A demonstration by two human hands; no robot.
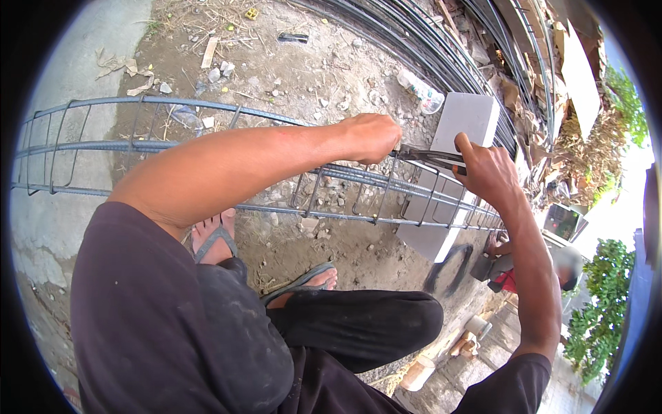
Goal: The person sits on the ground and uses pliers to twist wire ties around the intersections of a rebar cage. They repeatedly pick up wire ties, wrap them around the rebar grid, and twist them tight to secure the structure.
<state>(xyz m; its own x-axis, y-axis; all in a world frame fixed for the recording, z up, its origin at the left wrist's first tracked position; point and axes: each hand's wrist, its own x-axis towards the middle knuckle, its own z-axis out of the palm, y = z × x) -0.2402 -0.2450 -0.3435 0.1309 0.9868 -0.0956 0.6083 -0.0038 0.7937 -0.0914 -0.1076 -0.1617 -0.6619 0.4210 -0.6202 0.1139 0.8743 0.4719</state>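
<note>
A long rebar cage (331,176) of ribbed steel bars and thin wire stirrups runs across in front of me. My right hand (486,169) is wrapped round the dark handles of a pair of pincers (429,157). The jaws point left, at the cage, close to my left hand (372,138). That hand is closed in a fist over the cage's bars, and what its fingers grip is hidden. A pale grey block (467,119) lies under the cage near the pincers.
Bundled steel bars (420,41) lie along the upper right. A clear plastic bottle (422,93) rests on the stony dirt beside the block. Another person (514,269) crouches at the cage's far right end. My sandalled feet (310,279) stand on the near side.
</note>
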